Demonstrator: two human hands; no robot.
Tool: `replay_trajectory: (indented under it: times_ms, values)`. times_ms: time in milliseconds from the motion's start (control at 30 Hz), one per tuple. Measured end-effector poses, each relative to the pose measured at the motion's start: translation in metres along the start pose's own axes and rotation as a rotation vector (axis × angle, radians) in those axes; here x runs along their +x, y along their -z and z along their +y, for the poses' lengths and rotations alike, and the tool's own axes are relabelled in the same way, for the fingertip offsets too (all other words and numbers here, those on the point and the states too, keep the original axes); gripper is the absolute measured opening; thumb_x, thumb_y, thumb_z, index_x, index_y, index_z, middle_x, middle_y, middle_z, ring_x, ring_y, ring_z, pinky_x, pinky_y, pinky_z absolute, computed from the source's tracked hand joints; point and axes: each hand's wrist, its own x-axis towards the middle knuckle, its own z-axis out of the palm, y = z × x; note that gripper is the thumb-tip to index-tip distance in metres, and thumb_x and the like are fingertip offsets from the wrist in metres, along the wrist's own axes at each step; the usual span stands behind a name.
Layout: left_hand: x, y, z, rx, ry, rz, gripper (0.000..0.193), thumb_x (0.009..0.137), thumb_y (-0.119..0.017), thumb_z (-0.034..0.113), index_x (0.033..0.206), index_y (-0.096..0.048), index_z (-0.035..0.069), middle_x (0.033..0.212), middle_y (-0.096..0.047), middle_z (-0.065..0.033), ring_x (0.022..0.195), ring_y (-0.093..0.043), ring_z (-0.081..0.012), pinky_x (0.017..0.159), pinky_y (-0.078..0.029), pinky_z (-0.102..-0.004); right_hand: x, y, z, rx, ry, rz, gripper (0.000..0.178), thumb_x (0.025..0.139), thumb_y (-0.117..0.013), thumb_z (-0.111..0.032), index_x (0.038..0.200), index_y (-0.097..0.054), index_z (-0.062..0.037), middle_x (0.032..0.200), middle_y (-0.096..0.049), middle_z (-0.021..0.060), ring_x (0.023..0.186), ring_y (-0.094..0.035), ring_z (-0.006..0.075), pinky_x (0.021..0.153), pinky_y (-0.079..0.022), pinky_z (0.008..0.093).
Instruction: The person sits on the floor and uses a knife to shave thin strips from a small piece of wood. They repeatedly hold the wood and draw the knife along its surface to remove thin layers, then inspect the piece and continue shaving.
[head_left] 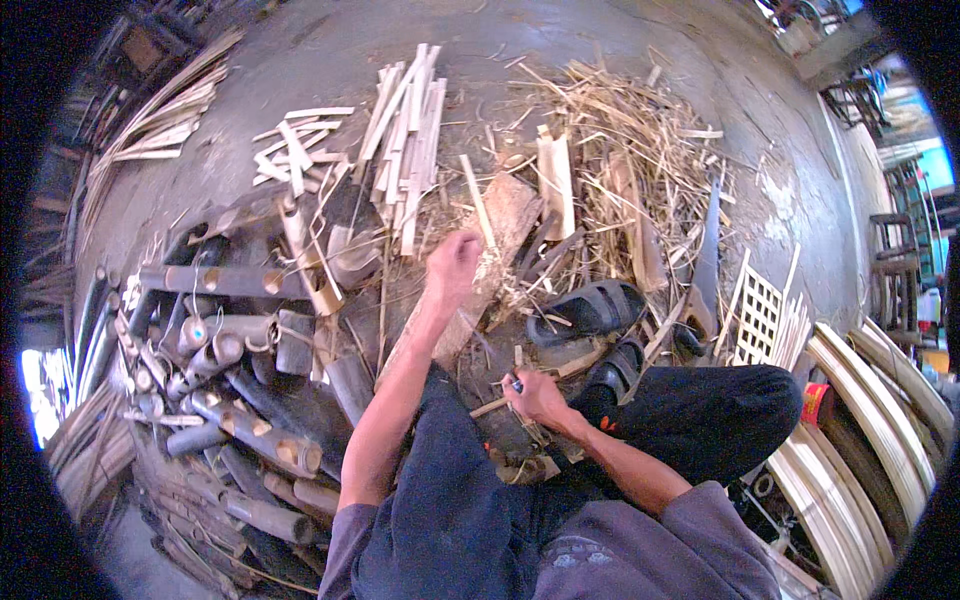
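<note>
The right hand (540, 398) is clasping one small dark tool (514, 384) in curled fingers. Two dark sandals (590, 308) are resting ahead and right of them. Farther forward, one pale strip (472, 195) is slanting just beyond the blurred fingers of the left hand (455, 262); whether they are gripping it, I cannot tell. One saw (711, 230) is lying well to their right.

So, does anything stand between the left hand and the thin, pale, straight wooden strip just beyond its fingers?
Nothing visible stands between the left hand and the thin, pale, straight wooden strip: its lower end is close beside the hand. Blur hides whether they touch.
</note>
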Motion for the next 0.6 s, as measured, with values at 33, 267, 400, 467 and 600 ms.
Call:
replay_trajectory:
  times_ms: [33, 267, 400, 467, 600]
  values:
    - [0.01, -0.016, 0.013, -0.008, 0.063, -0.146, 0.021, 0.089, -0.057, 0.017, 0.103, -0.063, 0.003, 0.087, -0.066, -0.0168, 0.08, -0.066, -0.0262, 0.073, -0.051, -0.0363, 0.002, -0.006, 0.001, 0.053, 0.004, -0.001, 0.029, 0.088, -0.055, -0.029, 0.082, -0.058, -0.0006, 0.073, -0.062, 0.0242, 0.07, -0.062, 0.042, 0.06, -0.047, 0.0461]
    - [0.077, -0.158, -0.001, 0.221, -0.289, -0.39, 0.032, 0.085, -0.06, 0.027, 0.089, -0.061, -0.004, 0.089, -0.064, -0.0261, 0.08, -0.063, -0.0433, 0.072, -0.052, -0.0477, 0.0, -0.021, 0.009, 0.203, 0.025, -0.054, 0.034, 0.089, -0.055, -0.033, 0.085, -0.055, 0.0003, 0.074, -0.061, 0.0261, 0.072, -0.06, 0.0448, 0.062, -0.047, 0.0494]
    - [0.097, -0.205, -0.032, 0.432, -0.061, -0.499, 0.044, 0.081, -0.064, 0.037, 0.094, -0.062, -0.005, 0.093, -0.065, -0.0257, 0.087, -0.065, -0.0423, 0.076, -0.054, -0.0467, -0.002, -0.03, 0.01, 0.171, -0.063, -0.127, 0.042, 0.091, -0.052, -0.041, 0.085, -0.055, 0.0003, 0.076, -0.061, 0.028, 0.075, -0.059, 0.0476, 0.065, -0.046, 0.0529]
    - [0.1, -0.209, -0.007, 0.45, 0.05, -0.506, 0.046, 0.081, -0.064, 0.04, 0.096, -0.063, -0.003, 0.095, -0.065, -0.026, 0.09, -0.065, -0.0417, 0.077, -0.055, -0.0451, 0.001, -0.027, 0.012, 0.227, -0.093, -0.112, 0.041, 0.091, -0.052, -0.04, 0.085, -0.055, 0.0004, 0.076, -0.06, 0.0281, 0.075, -0.059, 0.0477, 0.065, -0.046, 0.0531]
    - [0.118, -0.201, -0.02, 0.308, 0.188, -0.432, 0.035, 0.085, -0.062, 0.032, 0.098, -0.064, -0.001, 0.089, -0.066, -0.017, 0.08, -0.067, -0.0272, 0.073, -0.055, -0.0376, 0.001, -0.033, 0.009, 0.239, -0.055, -0.148, 0.036, 0.089, -0.054, -0.037, 0.09, -0.058, -0.001, 0.076, -0.062, 0.0253, 0.075, -0.06, 0.0462, 0.067, -0.047, 0.0522]
